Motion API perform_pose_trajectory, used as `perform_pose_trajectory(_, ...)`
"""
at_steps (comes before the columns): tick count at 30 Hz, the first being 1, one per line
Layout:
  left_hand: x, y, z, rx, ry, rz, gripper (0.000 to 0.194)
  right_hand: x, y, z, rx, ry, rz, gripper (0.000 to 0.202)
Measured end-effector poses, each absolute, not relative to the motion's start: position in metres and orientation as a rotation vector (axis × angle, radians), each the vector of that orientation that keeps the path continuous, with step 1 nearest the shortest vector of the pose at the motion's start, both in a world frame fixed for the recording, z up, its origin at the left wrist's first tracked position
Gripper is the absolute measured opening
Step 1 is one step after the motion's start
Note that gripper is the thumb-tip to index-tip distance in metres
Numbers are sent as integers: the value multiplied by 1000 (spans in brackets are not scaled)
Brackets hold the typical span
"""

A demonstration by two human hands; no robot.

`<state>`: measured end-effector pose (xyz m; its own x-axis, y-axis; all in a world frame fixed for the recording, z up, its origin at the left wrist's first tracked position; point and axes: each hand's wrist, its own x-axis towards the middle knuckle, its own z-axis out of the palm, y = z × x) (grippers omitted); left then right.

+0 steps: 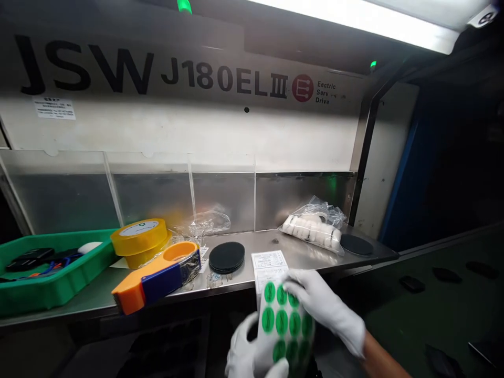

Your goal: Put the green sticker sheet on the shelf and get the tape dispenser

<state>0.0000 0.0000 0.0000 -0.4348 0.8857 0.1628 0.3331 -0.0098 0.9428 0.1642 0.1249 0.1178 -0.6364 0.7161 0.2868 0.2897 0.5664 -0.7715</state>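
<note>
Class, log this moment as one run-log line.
left hand: holds green sticker sheet | right hand: fingers on sheet's top | tape dispenser: on shelf

Both white-gloved hands, left hand (246,352) and right hand (321,304), hold a white sheet of round green stickers (284,323) at six o'clock, below the steel surface (275,244); an orange-and-blue tape dispenser (157,278) lies at nine o'clock.

Beyond our gloved hands (315,310), bare shelf (307,254) lies open between the black discs (227,257) and the bag (315,227); the tape dispenser (157,278) crowds the left.
</note>
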Motion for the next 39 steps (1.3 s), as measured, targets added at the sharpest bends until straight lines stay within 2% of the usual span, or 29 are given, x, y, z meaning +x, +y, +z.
perform_pose_trajectory(4,15,26,10,1176,1838,1657,58,133,166,128,-824,-2272,678,19)
perform_pose_trajectory(8,14,34,18,1022,1382,1644,49,127,174,128,-850,-2320,538,21)
perform_pose_trajectory(10,13,30,18,942,1315,1574,48,122,182,130,-848,-2353,480,19)
perform_pose_trajectory(16,21,26,22,793,1300,1641,57,94,217,142,-823,-2355,450,8)
perform_pose_trajectory(18,25,24,33,727,1276,1670,58,101,211,143,-790,-2248,461,17)
perform_pose_trajectory(21,29,15,55,628,1217,1719,56,138,177,126,-771,-1949,605,39)
perform_pose_trajectory(24,33,11,77,615,1180,1736,52,177,138,87,-1002,-1582,1070,48)
perform_pose_trajectory(27,37,19,93,745,1305,1685,48,185,113,51,-901,-1529,1647,61)
perform_pose_trajectory(30,43,30,100,755,1533,1730,51,167,101,42,-708,-1460,1679,46)
perform_pose_trajectory(33,46,34,104,674,1683,1744,58,154,108,56,-778,-1392,1555,26)
perform_pose_trajectory(35,46,30,110,724,1644,1683,64,155,118,70,-835,-1361,1477,22)
perform_pose_trajectory(39,50,19,128,983,1585,1468,49,162,130,101,-900,-1387,1441,17)
